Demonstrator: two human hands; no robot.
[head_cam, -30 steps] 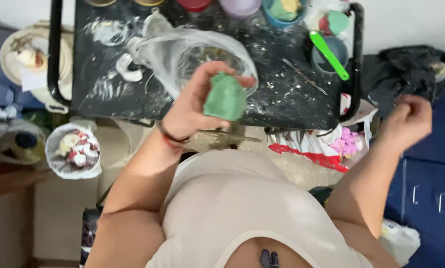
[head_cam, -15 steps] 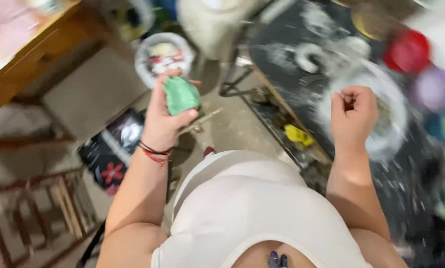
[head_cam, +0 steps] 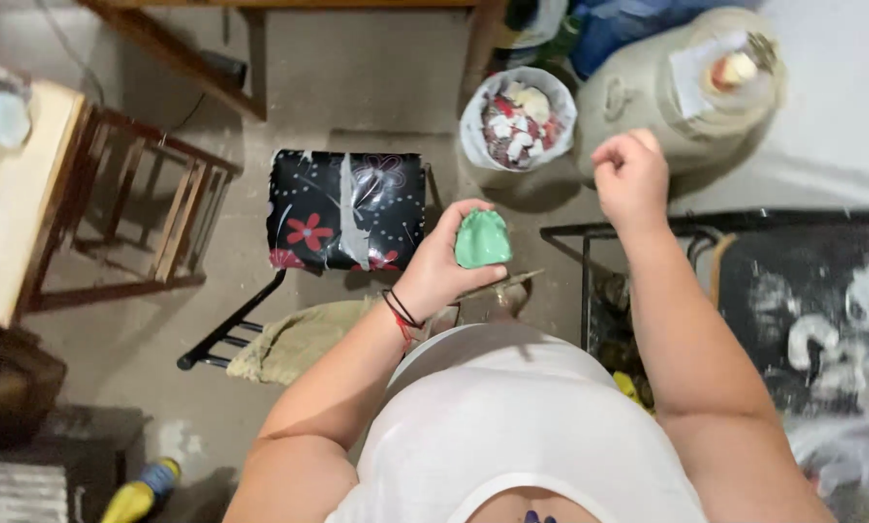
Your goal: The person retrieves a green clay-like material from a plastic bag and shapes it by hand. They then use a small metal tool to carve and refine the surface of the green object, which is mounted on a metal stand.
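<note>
My left hand [head_cam: 441, 274] grips a green lump of soft material [head_cam: 482, 239], held in front of my body above the floor. Thin bands sit on that wrist. My right hand [head_cam: 631, 177] is raised to the right with its fingers curled closed and nothing visible in them. It hovers just in front of a large beige jar [head_cam: 648, 107]. A white bucket [head_cam: 520, 121] lined with a bag and filled with red and white scraps stands on the floor just beyond the green lump.
A black stool [head_cam: 345, 209] with a flower pattern stands on the floor to the left, a cloth [head_cam: 299, 341] beside it. Wooden furniture [head_cam: 115, 203] is further left. A black table [head_cam: 812, 310] smeared with white powder is at the right.
The view has swung left, away from the black table toward the floor and stool. My left hand still holds the green lump; my right hand stays closed and now sits near the beige jar.
</note>
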